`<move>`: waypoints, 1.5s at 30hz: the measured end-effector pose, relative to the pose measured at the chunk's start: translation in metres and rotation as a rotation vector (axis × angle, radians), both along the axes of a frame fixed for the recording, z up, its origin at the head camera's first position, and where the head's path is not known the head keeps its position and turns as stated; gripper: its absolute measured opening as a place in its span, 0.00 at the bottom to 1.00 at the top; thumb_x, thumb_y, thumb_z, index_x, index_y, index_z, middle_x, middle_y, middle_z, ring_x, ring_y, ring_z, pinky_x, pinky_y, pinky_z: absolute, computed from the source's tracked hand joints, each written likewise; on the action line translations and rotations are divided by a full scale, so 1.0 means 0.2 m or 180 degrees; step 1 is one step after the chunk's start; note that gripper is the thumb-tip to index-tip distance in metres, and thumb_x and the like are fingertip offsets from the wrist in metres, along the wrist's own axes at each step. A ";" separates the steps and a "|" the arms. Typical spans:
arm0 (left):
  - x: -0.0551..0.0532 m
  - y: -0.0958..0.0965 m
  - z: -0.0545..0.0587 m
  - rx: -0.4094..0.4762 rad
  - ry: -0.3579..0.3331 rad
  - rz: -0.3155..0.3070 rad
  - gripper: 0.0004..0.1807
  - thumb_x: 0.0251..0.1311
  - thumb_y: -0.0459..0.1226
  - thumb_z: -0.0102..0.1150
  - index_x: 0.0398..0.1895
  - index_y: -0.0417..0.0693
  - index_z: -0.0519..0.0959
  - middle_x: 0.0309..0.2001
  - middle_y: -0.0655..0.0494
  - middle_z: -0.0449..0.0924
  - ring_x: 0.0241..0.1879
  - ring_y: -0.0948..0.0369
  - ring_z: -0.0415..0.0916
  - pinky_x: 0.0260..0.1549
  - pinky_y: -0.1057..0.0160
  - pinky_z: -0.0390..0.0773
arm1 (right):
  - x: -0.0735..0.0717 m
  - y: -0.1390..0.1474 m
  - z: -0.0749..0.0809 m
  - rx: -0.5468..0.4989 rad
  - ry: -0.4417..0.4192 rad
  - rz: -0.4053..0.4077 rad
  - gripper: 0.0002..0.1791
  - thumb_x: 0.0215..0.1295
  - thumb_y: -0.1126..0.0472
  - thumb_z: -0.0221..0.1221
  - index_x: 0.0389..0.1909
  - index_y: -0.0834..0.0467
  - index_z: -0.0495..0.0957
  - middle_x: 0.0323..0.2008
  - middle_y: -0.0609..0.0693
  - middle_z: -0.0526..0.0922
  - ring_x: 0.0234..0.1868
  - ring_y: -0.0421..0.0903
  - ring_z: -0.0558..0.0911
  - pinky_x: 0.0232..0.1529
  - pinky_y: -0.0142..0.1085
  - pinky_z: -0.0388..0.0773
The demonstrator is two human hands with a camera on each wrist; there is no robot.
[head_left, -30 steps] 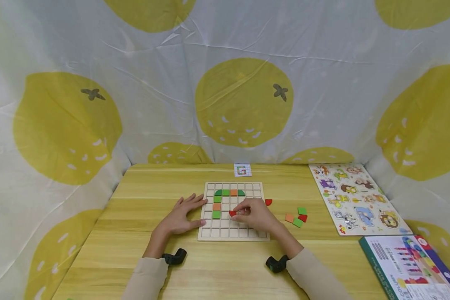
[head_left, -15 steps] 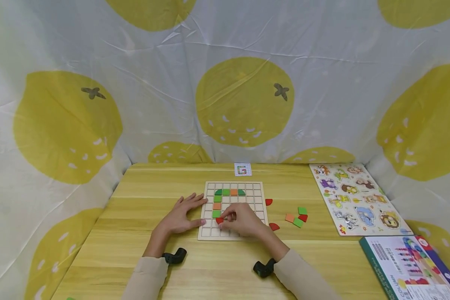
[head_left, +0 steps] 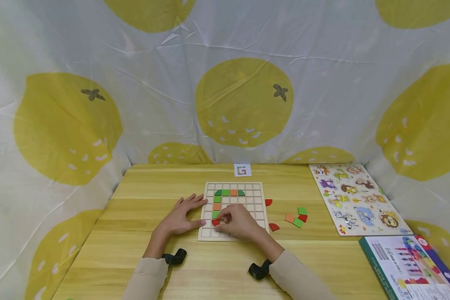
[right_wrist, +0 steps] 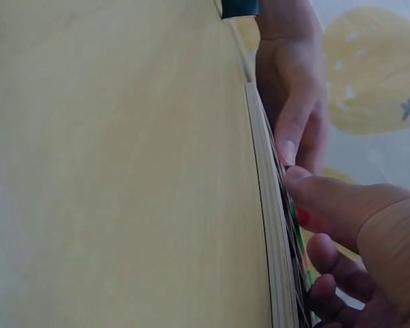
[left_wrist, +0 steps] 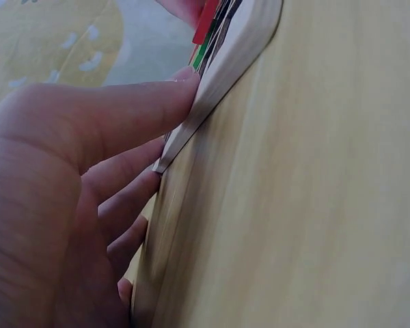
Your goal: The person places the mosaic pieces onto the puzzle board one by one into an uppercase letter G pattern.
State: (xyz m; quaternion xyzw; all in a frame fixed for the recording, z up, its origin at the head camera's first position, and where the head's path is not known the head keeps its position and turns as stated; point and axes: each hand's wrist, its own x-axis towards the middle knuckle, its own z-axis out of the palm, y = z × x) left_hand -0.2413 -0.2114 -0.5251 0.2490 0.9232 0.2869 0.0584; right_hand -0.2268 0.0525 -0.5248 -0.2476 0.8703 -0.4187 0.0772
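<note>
A wooden grid board point(head_left: 248, 236) lies on the table, with green and orange tiles point(head_left: 217, 206) forming a column and a top row on it. My right hand point(head_left: 238, 221) pinches a red quarter-circle tile point(head_left: 215, 223) between thumb and fingers, at the square just below the lowest green tile point(head_left: 215, 214). In the right wrist view, red shows by the thumb point(right_wrist: 328, 195). My left hand point(head_left: 181, 214) rests at the board's left edge, fingers spread and thumb touching it. The left wrist view shows that thumb point(left_wrist: 143, 113) against the board's rim point(left_wrist: 222, 78).
Right of the board lie two red quarter-circle tiles point(head_left: 273, 227) and a small group of tiles point(head_left: 298, 222). Behind it sits a pattern card point(head_left: 242, 170). An animal puzzle board point(head_left: 354, 196) and a box point(head_left: 408, 262) occupy the right side. A lemon-print curtain point(head_left: 243, 37) encloses the table.
My right hand has moved left and toward the board's near side, carrying the red tile to below the green column. A red tile right of the board has come into view. My left hand stays put.
</note>
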 end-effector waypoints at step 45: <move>0.00 0.00 -0.01 0.0046 -0.0032 0.0066 0.40 0.60 0.54 0.68 0.76 0.57 0.71 0.80 0.54 0.61 0.82 0.45 0.49 0.78 0.34 0.40 | 0.00 0.27 0.06 -0.0208 0.0014 -0.0276 0.11 0.61 0.54 0.74 0.42 0.54 0.89 0.28 0.42 0.79 0.29 0.40 0.74 0.31 0.29 0.71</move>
